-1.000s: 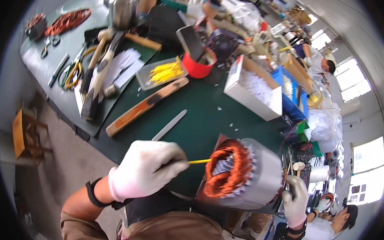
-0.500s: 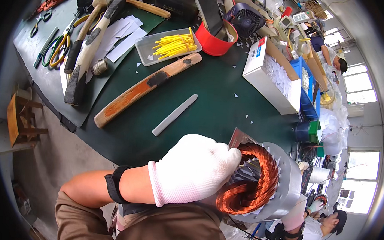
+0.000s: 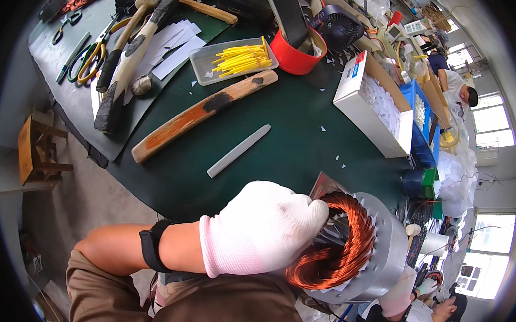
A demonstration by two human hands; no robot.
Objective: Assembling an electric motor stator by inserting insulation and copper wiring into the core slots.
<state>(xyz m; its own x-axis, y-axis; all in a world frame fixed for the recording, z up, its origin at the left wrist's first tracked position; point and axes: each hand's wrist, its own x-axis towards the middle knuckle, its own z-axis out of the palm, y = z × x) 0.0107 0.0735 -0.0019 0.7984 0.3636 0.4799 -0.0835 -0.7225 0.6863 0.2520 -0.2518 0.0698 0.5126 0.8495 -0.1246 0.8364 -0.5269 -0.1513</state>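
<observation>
My left hand [image 3: 263, 230], in a white knit glove, is closed at the near-left side of a copper winding [image 3: 355, 240]. Its curled fingers press against the wire bundle, and the fingertips are hidden. The winding bulges from the end of a grey metal stator [image 3: 390, 241], with white insulation tips around its inner edge. My right hand [image 3: 401, 291], also gloved, lies against the stator's right outer side; its fingers are hidden behind the metal. A reddish-brown flat plate [image 3: 324, 184] shows just behind the stator.
On the green table [image 3: 282, 145] lie a grey flat stick [image 3: 239, 151], a worn wooden bar [image 3: 205, 115], a tray of yellow sticks [image 3: 242, 59] and hammers [image 3: 130, 63]. A white box of paper pieces [image 3: 375, 105] stands right. Co-workers [image 3: 435, 312] are at the right.
The whole view has shifted slightly, so table items appear a little to the right. My left hand stays at the winding, with only a slight movement. My right hand remains by the stator.
</observation>
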